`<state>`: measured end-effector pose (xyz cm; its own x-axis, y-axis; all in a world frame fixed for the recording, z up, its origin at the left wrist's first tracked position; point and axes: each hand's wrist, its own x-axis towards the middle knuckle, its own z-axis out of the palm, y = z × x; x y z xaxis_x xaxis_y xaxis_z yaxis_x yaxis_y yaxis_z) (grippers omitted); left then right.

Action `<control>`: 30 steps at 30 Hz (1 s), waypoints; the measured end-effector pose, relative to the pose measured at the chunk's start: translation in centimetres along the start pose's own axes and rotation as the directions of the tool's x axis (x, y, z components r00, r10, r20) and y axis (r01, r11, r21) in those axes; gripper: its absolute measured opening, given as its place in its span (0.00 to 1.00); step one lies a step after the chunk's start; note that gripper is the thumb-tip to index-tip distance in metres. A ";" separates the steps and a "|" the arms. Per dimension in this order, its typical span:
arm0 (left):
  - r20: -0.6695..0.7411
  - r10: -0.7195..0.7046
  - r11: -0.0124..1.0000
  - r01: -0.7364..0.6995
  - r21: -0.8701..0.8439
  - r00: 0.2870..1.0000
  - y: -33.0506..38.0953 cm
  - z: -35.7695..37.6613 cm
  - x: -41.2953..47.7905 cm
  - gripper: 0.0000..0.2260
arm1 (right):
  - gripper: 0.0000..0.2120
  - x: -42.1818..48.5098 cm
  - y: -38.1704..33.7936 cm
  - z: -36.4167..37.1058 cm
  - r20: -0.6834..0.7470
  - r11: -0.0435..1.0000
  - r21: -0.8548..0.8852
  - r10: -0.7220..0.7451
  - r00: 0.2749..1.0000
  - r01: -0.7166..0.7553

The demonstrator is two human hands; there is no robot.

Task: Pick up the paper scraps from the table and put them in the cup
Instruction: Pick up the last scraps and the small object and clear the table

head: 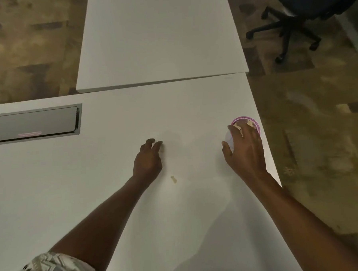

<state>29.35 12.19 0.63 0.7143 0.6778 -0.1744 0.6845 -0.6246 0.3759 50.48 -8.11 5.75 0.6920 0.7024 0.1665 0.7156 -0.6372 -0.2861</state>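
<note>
A white desk fills the near part of the scene, and a second white desktop is butted against its far edge. A grey cable hatch is set flush into the desk at the left. The floor is covered by mottled brown and tan carpet. A dark office chair on a castor base is seen far right. Soft shadows are cast by dim light.

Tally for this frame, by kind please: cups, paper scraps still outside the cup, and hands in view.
cup: 1 (scraps inside, too jumbled to count)
paper scraps outside the cup: 2, the near scrap and the far scrap at the fingers of the left hand
hands: 2, the left one and the right hand, which holds the cup
total: 5
</note>
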 end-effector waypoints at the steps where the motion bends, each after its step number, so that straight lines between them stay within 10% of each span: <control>1: 0.024 0.021 1.000 -0.021 0.002 0.999 -0.4 0.1 0.2 0.24 | 0.21 -0.4 -0.6 0.1 -0.010 0.999 0.041 -0.017 1.000 0.017; 7: 0.107 0.190 0.979 -0.197 0.060 0.976 -1.7 1.3 0.4 0.21 | 0.17 -4.6 -5.9 4.3 0.125 0.934 0.267 -0.279 0.952 0.239; 14: 0.086 0.218 0.968 -0.226 0.108 0.972 -2.7 2.0 -0.4 0.09 | 0.28 -7.5 -9.8 9.2 0.518 0.887 0.282 -0.462 0.720 0.366; 25: 0.051 0.155 0.985 -0.159 0.074 0.987 -2.5 1.9 -2.0 0.04 | 0.12 -6.0 -10.8 9.4 0.451 0.813 0.103 -0.552 0.702 0.573; 30: 0.028 0.188 0.980 -0.189 0.061 0.982 -2.8 2.1 -2.2 0.09 | 0.07 -5.5 -10.4 10.5 0.453 0.945 0.252 -0.307 0.837 0.210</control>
<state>26.17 11.58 -1.96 0.8340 0.5371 -0.1262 0.5445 -0.7643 0.3454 38.18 -2.02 -2.12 0.3163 0.9273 -0.2003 0.7974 -0.3743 -0.4733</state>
